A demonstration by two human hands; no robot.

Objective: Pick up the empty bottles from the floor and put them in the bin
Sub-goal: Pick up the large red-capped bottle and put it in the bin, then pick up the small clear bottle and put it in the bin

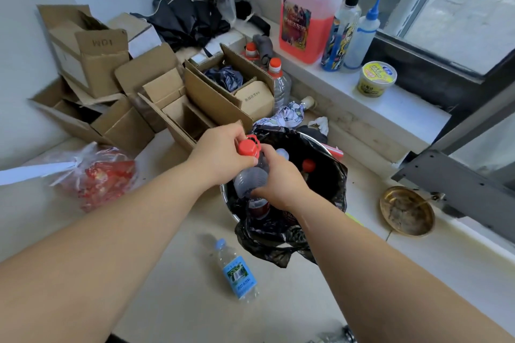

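Black bag: it lines the bin (pixel 338 172) and hides most of the rim, so we see only a bit of metal.
Inside the bin: we see one red cap (pixel 308 166) and a pale cap; the rest is too dark to make out.
Red-capped bottle (pixel 250 175): we hold it over the bin; our hands cover its middle.
Left hand (pixel 220 156): closed around the bottle's neck, by the cap.
Right hand (pixel 280 178): gripping the bottle's body.
Blue-label bottle (pixel 237 271): lying on the floor, just beside the bin.
Open box (pixel 220 92): holds a crumpled dark bag.
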